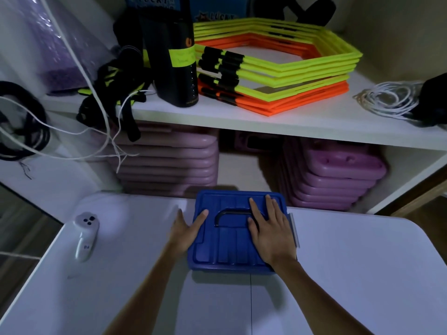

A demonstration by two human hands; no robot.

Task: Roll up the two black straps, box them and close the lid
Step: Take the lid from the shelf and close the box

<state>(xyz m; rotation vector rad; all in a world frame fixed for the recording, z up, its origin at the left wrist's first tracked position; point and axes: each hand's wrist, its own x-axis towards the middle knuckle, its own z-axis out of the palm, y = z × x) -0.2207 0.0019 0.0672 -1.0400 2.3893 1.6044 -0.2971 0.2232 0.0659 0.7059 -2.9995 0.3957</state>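
We saw one blue plastic box (238, 263) at the table's (350, 274) far edge, its ribbed lid (225, 243) on, with a black handle (226, 215) lying flat in a recess. Our right hand (271, 228) lay flat, fingers straight, on the lid's right half; our left hand (187, 228) pressed open against its left edge. One white controller (85, 234) lay near the table's left edge. Behind, a shelf (290, 117) carried stacked yellow and orange hexagonal rings (278, 66). The straps were not visible.
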